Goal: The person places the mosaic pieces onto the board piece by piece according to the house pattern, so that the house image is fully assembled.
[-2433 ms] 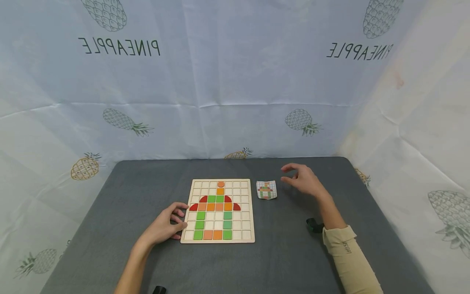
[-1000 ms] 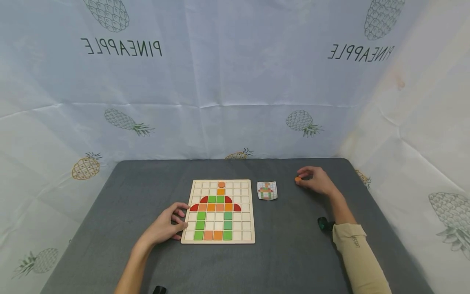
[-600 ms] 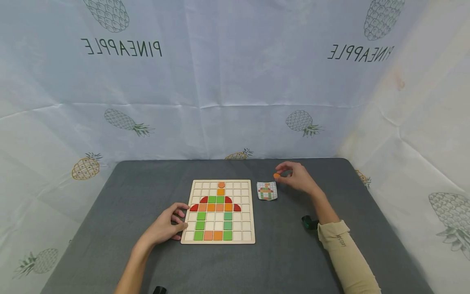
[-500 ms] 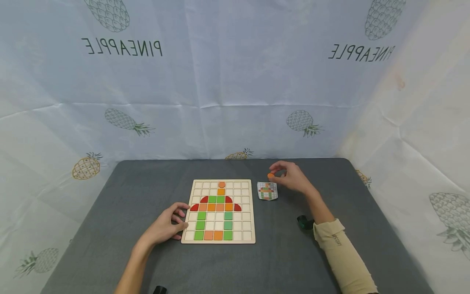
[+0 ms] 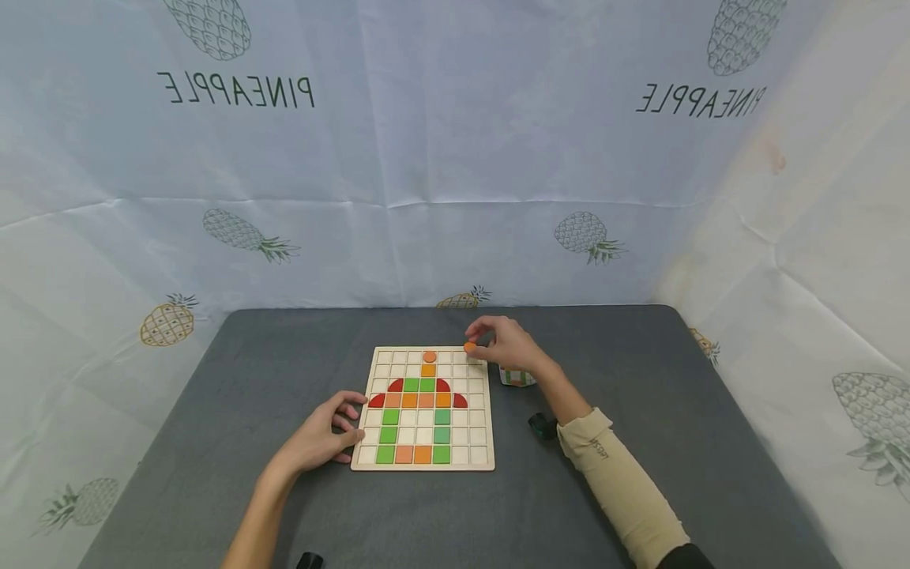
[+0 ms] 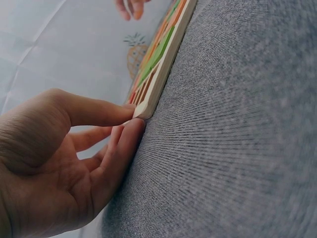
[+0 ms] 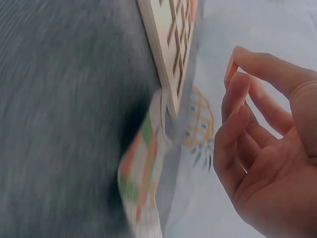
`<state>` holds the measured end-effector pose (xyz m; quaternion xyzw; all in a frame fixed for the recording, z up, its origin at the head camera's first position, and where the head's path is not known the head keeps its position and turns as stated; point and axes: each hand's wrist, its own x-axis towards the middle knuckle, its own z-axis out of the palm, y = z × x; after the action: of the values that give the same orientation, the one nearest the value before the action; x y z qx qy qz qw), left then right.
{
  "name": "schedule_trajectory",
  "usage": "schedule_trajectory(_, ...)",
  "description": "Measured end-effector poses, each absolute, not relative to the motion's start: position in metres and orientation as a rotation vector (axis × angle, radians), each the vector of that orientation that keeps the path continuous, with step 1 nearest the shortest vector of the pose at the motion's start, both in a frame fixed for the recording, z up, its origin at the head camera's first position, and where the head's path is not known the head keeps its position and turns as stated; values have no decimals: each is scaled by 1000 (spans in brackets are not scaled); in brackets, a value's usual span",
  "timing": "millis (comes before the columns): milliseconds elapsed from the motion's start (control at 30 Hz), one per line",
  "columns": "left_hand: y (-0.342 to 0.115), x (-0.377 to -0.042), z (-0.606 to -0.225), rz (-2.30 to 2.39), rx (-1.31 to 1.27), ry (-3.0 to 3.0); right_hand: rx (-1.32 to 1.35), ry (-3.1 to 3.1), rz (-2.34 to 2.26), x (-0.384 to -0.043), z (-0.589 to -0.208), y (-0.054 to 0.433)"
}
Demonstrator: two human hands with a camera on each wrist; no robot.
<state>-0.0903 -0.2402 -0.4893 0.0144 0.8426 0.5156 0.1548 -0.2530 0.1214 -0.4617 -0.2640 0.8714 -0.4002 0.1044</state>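
Note:
A square wooden grid board (image 5: 469, 435) lies on the table, its cells partly filled with green, orange and red pieces. My left hand (image 5: 320, 431) pinches its left edge; in the left wrist view the thumb is on top of the corner and the fingers (image 6: 121, 144) are against the side. Over the board's far right corner, my right hand (image 5: 508, 345) pinches a small orange disc (image 5: 470, 347) between thumb and fingertips. The disc (image 7: 231, 69) shows edge-on in the right wrist view. A similar orange disc (image 5: 430, 357) sits in the board's top row.
A small creased paper card (image 5: 517, 378) with a coloured grid pattern lies right of the board, partly hidden by my right hand. The grey table (image 5: 398, 521) ends at a hanging pineapple-print cloth (image 5: 455, 142). Black devices (image 5: 543, 427) are at the wrists.
My right hand picked up the orange disc right of the card, then carried it left past the card to over the board's corner. My left hand stays at the board's edge.

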Motion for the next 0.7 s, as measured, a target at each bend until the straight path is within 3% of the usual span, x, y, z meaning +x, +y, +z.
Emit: schedule_trajectory(700,-240,-91,-490,1478,40,2418,-795,2661,-918,-261,-478,66)
